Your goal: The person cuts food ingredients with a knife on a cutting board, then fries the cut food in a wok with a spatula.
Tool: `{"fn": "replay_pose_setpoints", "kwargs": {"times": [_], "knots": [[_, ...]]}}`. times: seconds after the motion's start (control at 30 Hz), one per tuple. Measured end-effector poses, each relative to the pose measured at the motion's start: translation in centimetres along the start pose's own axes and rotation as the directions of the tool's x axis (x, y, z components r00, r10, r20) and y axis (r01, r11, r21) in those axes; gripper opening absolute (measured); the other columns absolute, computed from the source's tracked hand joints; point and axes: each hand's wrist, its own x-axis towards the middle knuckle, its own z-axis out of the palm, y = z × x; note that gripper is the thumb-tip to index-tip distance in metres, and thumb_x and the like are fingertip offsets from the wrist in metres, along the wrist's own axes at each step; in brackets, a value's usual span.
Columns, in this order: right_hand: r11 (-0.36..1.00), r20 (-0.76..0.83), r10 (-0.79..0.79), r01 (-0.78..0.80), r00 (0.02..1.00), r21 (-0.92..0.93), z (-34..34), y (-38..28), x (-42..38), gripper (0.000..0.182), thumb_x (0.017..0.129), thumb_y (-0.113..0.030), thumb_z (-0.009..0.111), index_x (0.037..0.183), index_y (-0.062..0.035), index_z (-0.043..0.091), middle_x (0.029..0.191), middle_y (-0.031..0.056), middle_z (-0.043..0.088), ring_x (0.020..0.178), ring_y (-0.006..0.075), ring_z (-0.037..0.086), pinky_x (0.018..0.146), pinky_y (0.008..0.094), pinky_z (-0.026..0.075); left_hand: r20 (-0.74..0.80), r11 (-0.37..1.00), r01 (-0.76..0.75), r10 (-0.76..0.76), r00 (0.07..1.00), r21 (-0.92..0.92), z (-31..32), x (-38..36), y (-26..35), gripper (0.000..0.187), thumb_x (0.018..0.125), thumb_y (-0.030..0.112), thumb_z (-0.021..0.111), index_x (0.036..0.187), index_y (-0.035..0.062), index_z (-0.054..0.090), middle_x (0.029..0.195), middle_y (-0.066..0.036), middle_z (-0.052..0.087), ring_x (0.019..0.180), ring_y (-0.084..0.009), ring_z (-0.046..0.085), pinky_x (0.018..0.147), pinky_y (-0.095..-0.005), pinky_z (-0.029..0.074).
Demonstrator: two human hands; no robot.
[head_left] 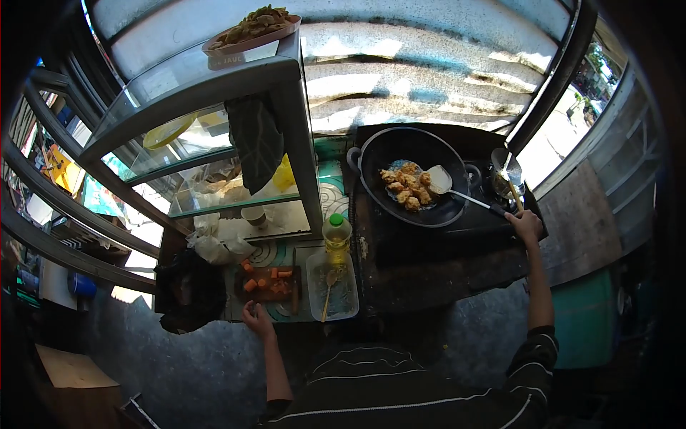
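Observation:
My right hand (527, 226) is closed around the dark handle end of a long spatula (466, 198). The spatula's wide blade rests in a large black wok (379, 154), against a heap of golden-brown fried pieces (408, 187). Some oil shows around those pieces. By the counter's front edge, my left hand (258, 320) is held with its fingers loosely apart and nothing visible in them. Just beyond it lies a brown cutting board (243, 292) with several orange chunks, likely carrot (250, 285). A knife-like handle (295, 297) lies along the board's right side.
A clear plastic tub (348, 299) holding a spoon (329, 294) stands beside a green-capped oil bottle (336, 234). Left of these rises a glass display case (309, 143) with a heaped tray (289, 30) on top. A metal container (498, 159) with utensils stands right of the wok.

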Motion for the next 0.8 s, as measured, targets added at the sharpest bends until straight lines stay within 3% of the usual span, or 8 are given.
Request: {"fn": "replay_pose_setpoints", "kwargs": {"times": [0.1, 0.3, 0.47, 0.6, 0.67, 0.7, 0.77, 0.8], "knots": [[0.998, 0.046, 0.010, -0.012, 0.999, 0.059, -0.3, 0.8, 0.8, 0.045, 0.064, -0.053, 0.060, 0.077, -0.0100, 0.066, 0.077, 0.0119, 0.063, 0.077, 0.0279, 0.061, 0.068, 0.0375, 0.047, 0.006, 1.000, 0.006, -0.006, 1.000, 0.002, -0.1, -0.1, -0.2, 0.024, 0.082, 0.019, 0.050, 0.101, 0.0053, 0.048, 0.106, -0.010, 0.037, 0.096, -0.0222, 0.040, 0.082, -0.0335, 0.035], [0.999, -0.037, 0.004, -0.005, 0.999, -0.034, -2.6, -0.3, 0.7, 0.046, 0.064, -0.053, 0.060, 0.077, -0.0096, 0.066, 0.076, 0.0114, 0.063, 0.073, 0.0271, 0.061, 0.066, 0.0362, 0.047, 0.005, 1.000, 0.001, -0.001, 1.000, 0.008, 0.1, -0.3, 0.0, 0.025, 0.082, 0.019, 0.051, 0.102, 0.0050, 0.048, 0.104, -0.010, 0.038, 0.096, -0.0223, 0.040, 0.082, -0.0331, 0.036], [0.999, 0.200, 0.025, -0.030, 0.980, 0.024, -1.3, 0.4, 1.8, 0.052, 0.066, -0.055, 0.058, 0.081, -0.0055, 0.064, 0.075, 0.0128, 0.063, 0.079, 0.0297, 0.060, 0.068, 0.0383, 0.046, 0.011, 0.999, -0.037, 0.037, 0.999, 0.034, 0.2, -0.2, -0.4, 0.025, 0.081, 0.019, 0.051, 0.102, 0.0046, 0.048, 0.104, -0.010, 0.039, 0.094, -0.0222, 0.041, 0.082, -0.0327, 0.036], [0.995, 0.230, 0.028, -0.050, 0.973, 0.092, 1.7, 1.3, 2.7, 0.054, 0.064, -0.054, 0.061, 0.082, -0.0033, 0.061, 0.075, 0.0125, 0.062, 0.071, 0.0276, 0.061, 0.064, 0.0371, 0.046, 0.007, 1.000, -0.016, 0.016, 1.000, 0.019, 0.1, -0.2, -0.1, 0.025, 0.082, 0.018, 0.051, 0.103, 0.0050, 0.048, 0.104, -0.010, 0.039, 0.093, -0.0216, 0.042, 0.081, -0.0321, 0.037], [0.890, 0.345, -0.071, -0.097, 0.936, 0.446, 4.8, 3.3, 4.5, 0.043, 0.071, -0.045, 0.061, 0.065, -0.0032, 0.055, 0.053, 0.0060, 0.052, 0.045, 0.0161, 0.052, 0.041, 0.0274, 0.038, 0.005, 1.000, -0.015, 0.015, 1.000, 0.006, -0.1, -0.2, 0.1, 0.025, 0.082, 0.018, 0.051, 0.103, 0.0051, 0.048, 0.104, -0.010, 0.039, 0.092, -0.0214, 0.042, 0.081, -0.0320, 0.037], [0.890, 0.345, -0.072, -0.096, 0.936, 0.446, 4.5, 3.1, 4.4, 0.043, 0.071, -0.045, 0.061, 0.065, -0.0032, 0.055, 0.053, 0.0060, 0.052, 0.045, 0.0161, 0.052, 0.041, 0.0274, 0.038, 0.008, 1.000, -0.016, 0.016, 1.000, -0.003, -0.1, -0.2, 0.2, 0.026, 0.082, 0.018, 0.051, 0.104, 0.0052, 0.047, 0.104, -0.010, 0.039, 0.092, -0.0212, 0.042, 0.081, -0.0318, 0.037], [0.720, 0.521, -0.095, -0.302, 0.848, 0.624, 2.9, 2.2, 3.6, 0.042, 0.073, -0.044, 0.060, 0.070, -0.0022, 0.054, 0.057, 0.0067, 0.051, 0.041, 0.0128, 0.046, 0.037, 0.0241, 0.035, 0.011, 1.000, -0.018, 0.018, 1.000, -0.011, -0.2, -0.1, 0.1, 0.026, 0.082, 0.018, 0.051, 0.104, 0.0053, 0.047, 0.104, -0.010, 0.039, 0.092, -0.0211, 0.042, 0.081, -0.0317, 0.037], [0.720, 0.521, -0.095, -0.303, 0.848, 0.624, 2.0, 1.8, 3.1, 0.042, 0.073, -0.044, 0.060, 0.070, -0.0022, 0.054, 0.057, 0.0067, 0.051, 0.041, 0.0128, 0.046, 0.037, 0.0241, 0.035, 0.002, 1.000, -0.024, 0.024, 1.000, -0.009, -0.1, 0.0, -0.1, 0.026, 0.082, 0.018, 0.051, 0.104, 0.0053, 0.047, 0.104, -0.010, 0.039, 0.091, -0.0210, 0.042, 0.080, -0.0319, 0.037]]}}
